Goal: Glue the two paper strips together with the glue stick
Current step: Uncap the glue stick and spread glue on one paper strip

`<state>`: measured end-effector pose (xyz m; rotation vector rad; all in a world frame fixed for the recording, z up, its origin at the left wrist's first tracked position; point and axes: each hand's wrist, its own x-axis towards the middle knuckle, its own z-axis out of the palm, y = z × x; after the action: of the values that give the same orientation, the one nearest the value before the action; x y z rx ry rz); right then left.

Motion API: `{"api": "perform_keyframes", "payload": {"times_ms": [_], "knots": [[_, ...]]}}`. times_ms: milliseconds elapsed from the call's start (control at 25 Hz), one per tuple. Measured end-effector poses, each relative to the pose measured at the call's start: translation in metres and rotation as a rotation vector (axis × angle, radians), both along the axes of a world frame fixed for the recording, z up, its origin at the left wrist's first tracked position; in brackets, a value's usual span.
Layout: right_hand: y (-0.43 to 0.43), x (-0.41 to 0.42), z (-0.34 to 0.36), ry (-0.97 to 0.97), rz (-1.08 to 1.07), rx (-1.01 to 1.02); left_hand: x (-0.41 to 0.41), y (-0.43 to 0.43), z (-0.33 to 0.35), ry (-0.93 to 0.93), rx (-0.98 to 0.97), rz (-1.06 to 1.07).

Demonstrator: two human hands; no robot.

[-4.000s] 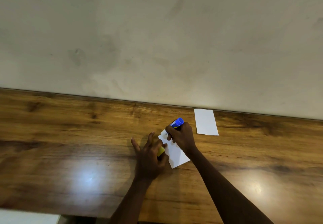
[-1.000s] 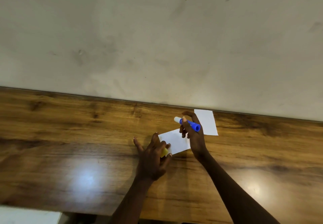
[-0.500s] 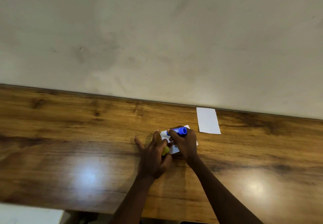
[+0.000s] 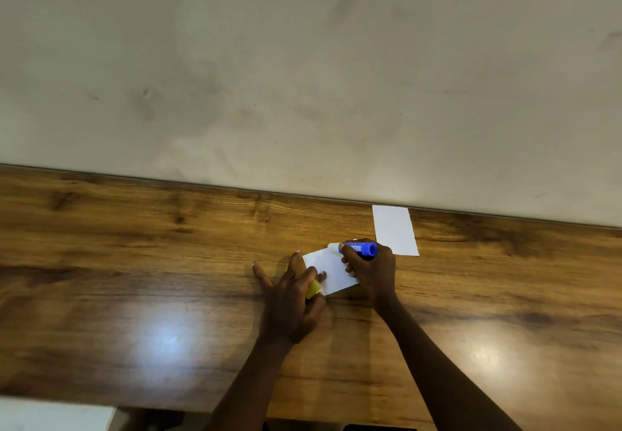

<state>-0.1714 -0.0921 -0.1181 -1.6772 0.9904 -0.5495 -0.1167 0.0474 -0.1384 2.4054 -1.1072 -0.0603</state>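
Left grip (image 4: 292,299): fingers splayed, pinning near strip (image 4: 331,270) to the surface (image 4: 134,262), with the yellow cap (image 4: 313,289) pinched between two of them. Blue glue stick (image 4: 358,248) lies nearly flat, white tip at the strip's far edge; right grip (image 4: 370,269) is curled round it. Best practice, I judge: light strokes away from the pinning fingers, covering the overlap fully. The tube shows glue wound out. Second strip (image 4: 395,230) lies rightmost, by the wall.

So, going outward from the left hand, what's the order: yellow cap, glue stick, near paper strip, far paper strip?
1. yellow cap, held in the left hand.
2. near paper strip, under its fingertips.
3. glue stick, in the right hand.
4. far paper strip, by the wall.
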Motion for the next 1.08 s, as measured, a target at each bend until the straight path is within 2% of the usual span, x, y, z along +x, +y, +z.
{"api": "perform_keyframes", "payload": {"times_ms": [560, 920, 1000, 1080], "knots": [[-0.034, -0.014, 0.004, 0.025, -0.111, -0.087, 0.002, -0.002, -0.006, -0.001, 0.013, 0.01], [-0.037, -0.013, 0.007, 0.073, -0.035, -0.137, 0.001, -0.002, -0.005, -0.01, 0.038, 0.008], [-0.034, -0.014, 0.007, 0.03, -0.04, -0.135, 0.001, -0.002, -0.005, 0.0, 0.033, 0.016], [-0.028, -0.017, 0.009, -0.126, -0.099, -0.046, 0.001, -0.002, -0.004, -0.001, 0.031, 0.01]]}}
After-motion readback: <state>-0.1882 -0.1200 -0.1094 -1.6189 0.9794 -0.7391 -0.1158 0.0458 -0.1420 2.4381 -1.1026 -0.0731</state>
